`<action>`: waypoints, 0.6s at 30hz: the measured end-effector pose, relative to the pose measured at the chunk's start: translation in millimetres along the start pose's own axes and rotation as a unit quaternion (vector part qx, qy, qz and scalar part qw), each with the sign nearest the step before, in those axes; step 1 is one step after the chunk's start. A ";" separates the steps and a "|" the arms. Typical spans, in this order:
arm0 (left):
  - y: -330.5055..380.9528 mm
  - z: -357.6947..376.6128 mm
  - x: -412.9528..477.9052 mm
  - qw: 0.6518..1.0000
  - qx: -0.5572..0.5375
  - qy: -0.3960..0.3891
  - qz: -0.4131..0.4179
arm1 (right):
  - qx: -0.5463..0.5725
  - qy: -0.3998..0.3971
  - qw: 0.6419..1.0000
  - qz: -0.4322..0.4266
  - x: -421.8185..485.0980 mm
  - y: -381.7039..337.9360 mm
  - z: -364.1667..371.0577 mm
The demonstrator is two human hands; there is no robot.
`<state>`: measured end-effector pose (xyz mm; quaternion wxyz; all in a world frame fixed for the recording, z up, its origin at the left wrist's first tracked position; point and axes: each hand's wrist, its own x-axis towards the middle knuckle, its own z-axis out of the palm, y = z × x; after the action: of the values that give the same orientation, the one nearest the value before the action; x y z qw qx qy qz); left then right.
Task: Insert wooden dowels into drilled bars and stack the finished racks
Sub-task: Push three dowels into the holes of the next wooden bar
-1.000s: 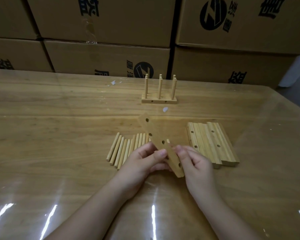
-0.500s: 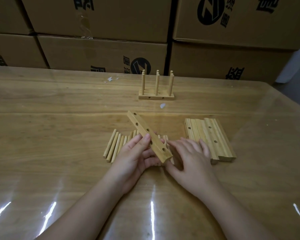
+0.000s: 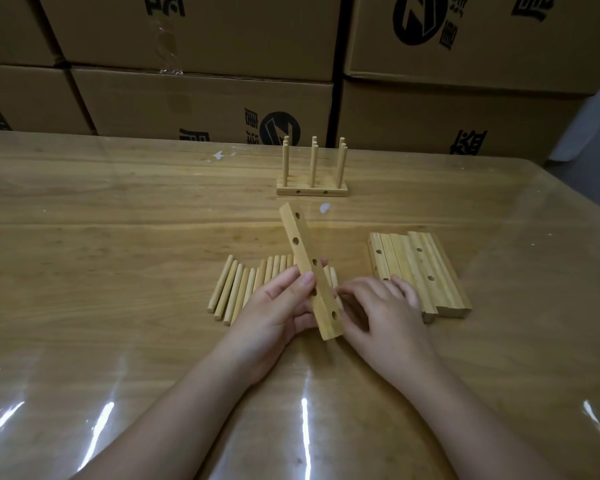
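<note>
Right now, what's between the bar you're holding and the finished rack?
In the head view, just bare table with one small white scrap, between the bar and the rack.

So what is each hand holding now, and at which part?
Left hand grips the drilled bar at its lower half. Right hand reaches over the dowels; whether it holds one cannot be told.

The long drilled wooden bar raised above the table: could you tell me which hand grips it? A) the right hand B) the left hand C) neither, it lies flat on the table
B: the left hand pinches the long drilled wooden bar, while the right hand reaches beside it over the loose dowels.
</note>
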<state>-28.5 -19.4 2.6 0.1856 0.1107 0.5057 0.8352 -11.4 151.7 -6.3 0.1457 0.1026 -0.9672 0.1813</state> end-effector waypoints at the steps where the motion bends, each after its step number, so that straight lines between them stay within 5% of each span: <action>1: -0.1 0.5 -0.1 1.000 0.000 0.001 -0.001 | 0.000 0.003 1.000 0.001 -0.1 -0.4 0.1; 18: 0.2 1.4 0.3 0.999 -0.019 0.015 -0.022 | -0.085 0.020 0.996 0.028 -1.4 -6.3 0.1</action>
<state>-28.3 -18.2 3.4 0.1983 0.0832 0.4946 0.8421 -8.5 146.2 -4.8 0.1677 0.0592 -0.9785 0.1046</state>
